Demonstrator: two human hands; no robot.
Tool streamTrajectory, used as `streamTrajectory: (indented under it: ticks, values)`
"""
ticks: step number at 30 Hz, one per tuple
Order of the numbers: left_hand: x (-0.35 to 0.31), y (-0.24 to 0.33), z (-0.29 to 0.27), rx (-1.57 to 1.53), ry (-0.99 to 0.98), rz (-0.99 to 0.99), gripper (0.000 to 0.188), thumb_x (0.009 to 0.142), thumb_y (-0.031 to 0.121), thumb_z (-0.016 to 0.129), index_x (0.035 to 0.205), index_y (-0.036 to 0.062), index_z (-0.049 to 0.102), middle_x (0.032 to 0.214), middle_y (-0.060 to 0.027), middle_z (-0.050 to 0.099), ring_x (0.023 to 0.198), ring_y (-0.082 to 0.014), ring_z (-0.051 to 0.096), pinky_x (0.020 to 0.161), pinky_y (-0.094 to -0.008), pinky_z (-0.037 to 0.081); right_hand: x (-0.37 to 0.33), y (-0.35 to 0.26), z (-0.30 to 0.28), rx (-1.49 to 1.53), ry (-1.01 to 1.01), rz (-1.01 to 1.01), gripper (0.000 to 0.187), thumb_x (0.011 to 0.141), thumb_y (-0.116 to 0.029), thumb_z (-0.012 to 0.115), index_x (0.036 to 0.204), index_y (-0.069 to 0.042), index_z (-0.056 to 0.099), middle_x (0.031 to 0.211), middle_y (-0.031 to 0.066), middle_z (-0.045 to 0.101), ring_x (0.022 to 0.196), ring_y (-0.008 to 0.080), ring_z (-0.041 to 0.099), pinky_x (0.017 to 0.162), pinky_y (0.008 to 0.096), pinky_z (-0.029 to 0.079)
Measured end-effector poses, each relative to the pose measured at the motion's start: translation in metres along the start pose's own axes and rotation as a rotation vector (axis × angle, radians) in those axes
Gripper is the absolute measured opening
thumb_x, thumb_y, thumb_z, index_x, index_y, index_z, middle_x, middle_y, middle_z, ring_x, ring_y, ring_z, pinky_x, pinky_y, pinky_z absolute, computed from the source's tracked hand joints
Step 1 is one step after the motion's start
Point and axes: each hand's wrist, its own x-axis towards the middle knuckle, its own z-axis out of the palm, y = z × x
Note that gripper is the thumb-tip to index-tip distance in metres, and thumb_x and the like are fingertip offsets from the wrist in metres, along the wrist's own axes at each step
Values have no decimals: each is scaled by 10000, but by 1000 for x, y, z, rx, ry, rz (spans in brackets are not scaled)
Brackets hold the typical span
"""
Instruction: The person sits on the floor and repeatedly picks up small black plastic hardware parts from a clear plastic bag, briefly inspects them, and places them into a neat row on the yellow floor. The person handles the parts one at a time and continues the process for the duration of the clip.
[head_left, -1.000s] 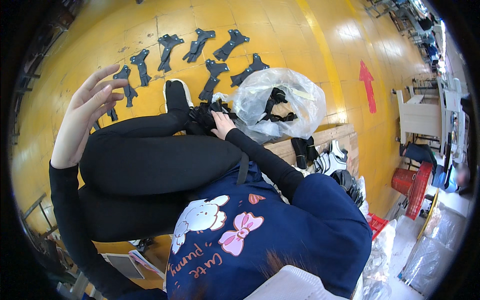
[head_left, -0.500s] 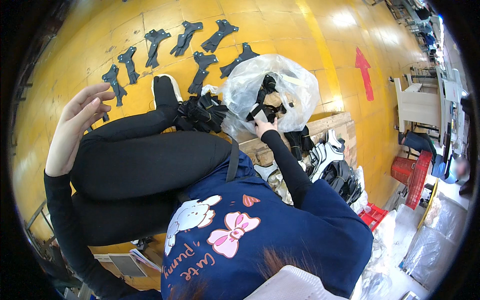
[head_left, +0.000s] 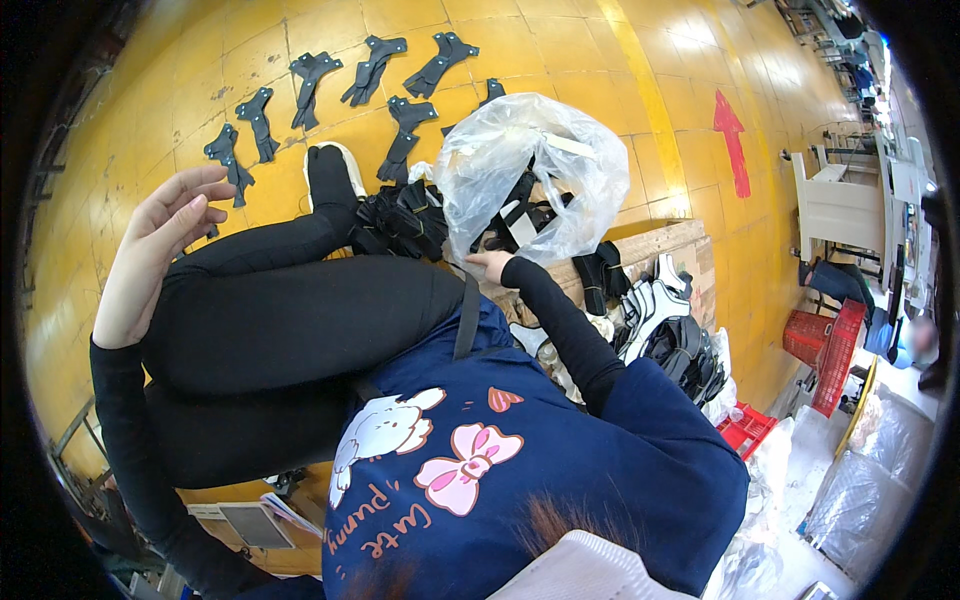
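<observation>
My right hand (head_left: 490,265) pinches the near edge of a clear plastic bag (head_left: 590,225). Dark strap-like pieces (head_left: 530,205) show through the bag's mouth, one with a pale patch. My left hand (head_left: 165,225) is raised beside my bent knee, its fingers loosely curled and apart, with nothing in it. Left of the bag, a bundle of black strips (head_left: 400,222) lies against my shoe (head_left: 335,175).
Several black Y-shaped pieces (head_left: 402,135) are spread over the yellow floor (head_left: 540,50). On my right, black and white pieces (head_left: 655,310) are piled by a cardboard box (head_left: 690,250). Red crates (head_left: 835,350) stand farther right, near a white table (head_left: 840,205).
My right hand has drawn out of the bag's mouth and moved left to its near edge. The bag has shifted and its mouth has changed shape. My left hand stays raised.
</observation>
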Motion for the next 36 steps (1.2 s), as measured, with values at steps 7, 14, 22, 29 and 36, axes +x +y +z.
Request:
streamTrajectory:
  ticks: [7,14,22,29,36]
  values:
    - [-5,-3,-1,18,24,-2,341,945,264,475,1213,63,536,1141,-77,588,1008,-150,539,964,-277,384,1,79,-39,60,357,950,457,733,-326,665,1091,-43,639,1077,135,652,1006,274,624,835,392,495]
    - [-4,-4,-6,48,42,12,361,940,296,483,1220,77,539,1128,-67,601,1015,-153,543,958,-273,385,26,149,-24,329,322,761,532,650,-312,739,1084,-22,635,1056,146,653,966,281,630,825,379,494]
    - [-3,-2,-6,72,48,24,361,941,309,484,1208,74,548,1105,-60,601,988,-138,552,940,-262,393,11,119,-31,458,975,964,730,554,-257,787,1140,75,506,1155,259,559,1081,352,551,937,385,427]
    - [1,-9,-3,65,-18,183,318,931,214,503,1194,42,552,1083,-64,607,1003,-141,549,935,-267,397,-52,-24,-109,1153,1197,92,261,722,-224,785,797,-32,625,642,32,578,513,135,526,489,262,421]
    - [-3,0,40,392,34,514,385,810,152,666,1149,4,558,1141,-130,594,1067,-240,559,923,-318,425,-71,-229,-174,1155,692,-399,182,745,-110,746,873,-29,644,727,-8,617,553,60,521,469,194,381]
